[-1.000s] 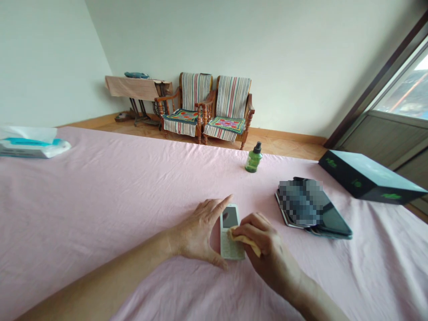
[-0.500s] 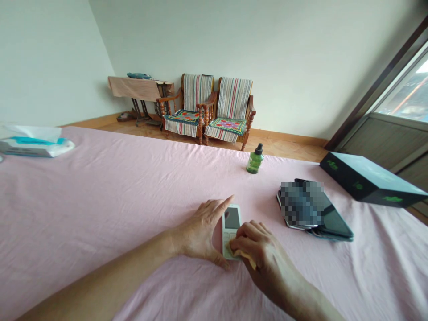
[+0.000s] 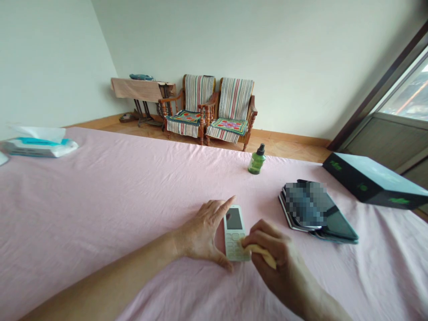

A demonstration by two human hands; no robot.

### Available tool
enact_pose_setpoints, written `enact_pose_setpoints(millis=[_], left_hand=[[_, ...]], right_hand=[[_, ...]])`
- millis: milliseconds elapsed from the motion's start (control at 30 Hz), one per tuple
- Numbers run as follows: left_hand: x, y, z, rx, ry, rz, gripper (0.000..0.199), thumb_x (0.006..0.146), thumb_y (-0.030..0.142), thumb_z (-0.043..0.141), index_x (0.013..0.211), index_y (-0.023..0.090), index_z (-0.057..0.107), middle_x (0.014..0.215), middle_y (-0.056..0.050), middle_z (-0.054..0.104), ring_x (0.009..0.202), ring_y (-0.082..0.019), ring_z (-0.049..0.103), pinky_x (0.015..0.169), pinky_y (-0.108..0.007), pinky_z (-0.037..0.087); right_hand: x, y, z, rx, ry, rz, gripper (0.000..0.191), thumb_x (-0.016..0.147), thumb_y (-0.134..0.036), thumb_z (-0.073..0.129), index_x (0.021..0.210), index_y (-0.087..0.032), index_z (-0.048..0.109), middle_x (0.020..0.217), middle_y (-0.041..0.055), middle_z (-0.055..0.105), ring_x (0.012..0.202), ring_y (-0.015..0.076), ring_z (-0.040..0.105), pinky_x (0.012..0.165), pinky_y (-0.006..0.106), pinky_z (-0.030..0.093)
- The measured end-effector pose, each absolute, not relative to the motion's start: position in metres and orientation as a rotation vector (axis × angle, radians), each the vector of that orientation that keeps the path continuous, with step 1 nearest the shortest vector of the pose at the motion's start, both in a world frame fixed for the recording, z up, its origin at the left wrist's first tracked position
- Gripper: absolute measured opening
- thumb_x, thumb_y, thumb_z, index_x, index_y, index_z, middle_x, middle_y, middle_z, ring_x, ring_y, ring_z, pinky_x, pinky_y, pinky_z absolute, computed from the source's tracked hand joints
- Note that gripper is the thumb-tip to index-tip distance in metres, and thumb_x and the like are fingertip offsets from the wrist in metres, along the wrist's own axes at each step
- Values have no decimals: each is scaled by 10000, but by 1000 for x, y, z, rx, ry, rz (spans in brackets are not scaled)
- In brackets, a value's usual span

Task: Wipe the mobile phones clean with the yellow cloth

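Observation:
A white keypad mobile phone [image 3: 234,219] lies face up on the pink cloth, its dark screen toward the far end. My left hand [image 3: 203,232] rests at its left side, index finger at the top corner and thumb at the bottom corner, bracing it between them. Pink fabric shows between the phone's side and the web of that hand. My right hand [image 3: 277,254] is closed around a folded pale yellow cloth [image 3: 262,253], whose tip meets the right part of the keypad. Part of the cloth is hidden inside the fingers.
Beyond the phone stands a green spray bottle [image 3: 257,159]. Stacked tablets or phones [image 3: 337,225], partly pixelated, lie to the right, with a black box [image 3: 374,180] behind them. At far left is a tissue pack [image 3: 43,146]. Two wooden chairs [image 3: 230,111] stand past the far edge.
My right hand has slid the yellow cloth rightward across the keypad, uncovering more keys. My left hand keeps its place at the phone. The whole view has shifted slightly.

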State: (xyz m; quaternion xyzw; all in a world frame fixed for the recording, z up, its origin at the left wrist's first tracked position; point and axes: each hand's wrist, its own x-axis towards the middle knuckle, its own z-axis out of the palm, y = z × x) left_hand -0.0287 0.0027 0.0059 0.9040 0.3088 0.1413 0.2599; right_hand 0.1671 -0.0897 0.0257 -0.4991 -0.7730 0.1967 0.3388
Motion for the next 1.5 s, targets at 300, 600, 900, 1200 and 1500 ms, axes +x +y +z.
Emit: enact_pose_setpoints(millis=[300,600,900,1200,1500], left_hand=[[-26,1,4,2451,874,391,1361,491,615,820,1508,198,18,1502,-180,271,1372,-390,241,1119,-585,190],[-25,2,3,2439,858,444,1344,495,585,826,1505,234,11,1486,-167,289,1355,-388,269,1108,-587,210],[-25,2,-4,2501,794,558,1313,517,535,827,1500,223,16,1422,-164,369,1277,-359,373,1078,-538,283],[-25,2,-1,2464,871,469,1355,481,636,812,1508,233,25,1475,-165,315,1342,-390,290,1099,-569,228],[-26,1,-1,2433,879,497,1340,506,606,827,1507,245,13,1513,-156,264,1369,-382,257,1112,-569,208]], right_hand=[[166,-87,8,-1538,-1975,346,254,747,42,528,702,-177,648,740,34,561,706,175,500,622,288,324],[153,-85,13,-1544,-2048,305,227,743,8,659,754,-215,700,777,23,617,753,183,513,673,312,292],[134,-83,16,-1484,-2114,385,203,780,-22,652,748,-219,686,820,17,636,782,181,523,699,320,311],[173,-83,18,-1444,-1863,307,297,757,-13,501,864,-216,689,806,35,616,761,190,529,677,319,360],[169,-88,12,-1563,-1962,271,217,747,-21,535,671,-198,635,715,24,589,707,182,484,662,317,305]])
